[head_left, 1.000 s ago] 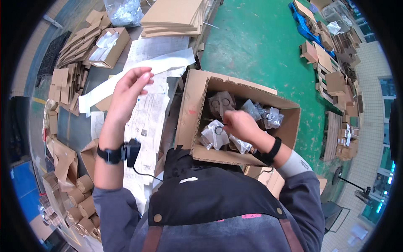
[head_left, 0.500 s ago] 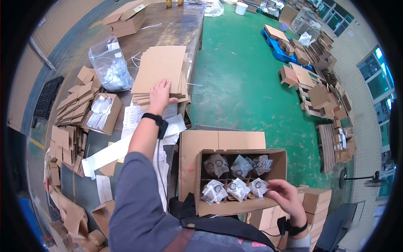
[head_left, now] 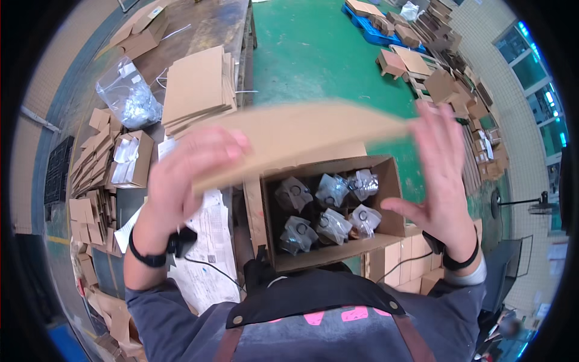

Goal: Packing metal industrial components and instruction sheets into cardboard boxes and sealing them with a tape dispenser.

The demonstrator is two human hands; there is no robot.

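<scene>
A cardboard sheet (head_left: 313, 128), blurred by motion, hangs tilted above an open carton (head_left: 395, 193). My left hand (head_left: 184, 172) grips the sheet's left end, thumb toward me. At its right end is my right hand (head_left: 443, 166), fingers stretched out and thumb spread wide; whether its fingertips touch the sheet I cannot tell. Inside the carton, clear plastic bags (head_left: 333, 226) with dark rings showing in them sit in two rows, parted by cardboard dividers. Part of the carton's far side is close below the sheet.
A stack of flat cardboard sheets (head_left: 194, 81) lies on the table at the far left, beside a clear bag of small parts (head_left: 136, 105). Paper sheets (head_left: 208, 253) and folded cardboard pieces (head_left: 93, 151) cover the left side. Pallets with cartons (head_left: 416, 60) stand on the green floor.
My left hand has left the stack and come back toward me with a cardboard sheet. My right hand has risen from the bags to the sheet's right end. The view has shifted.
</scene>
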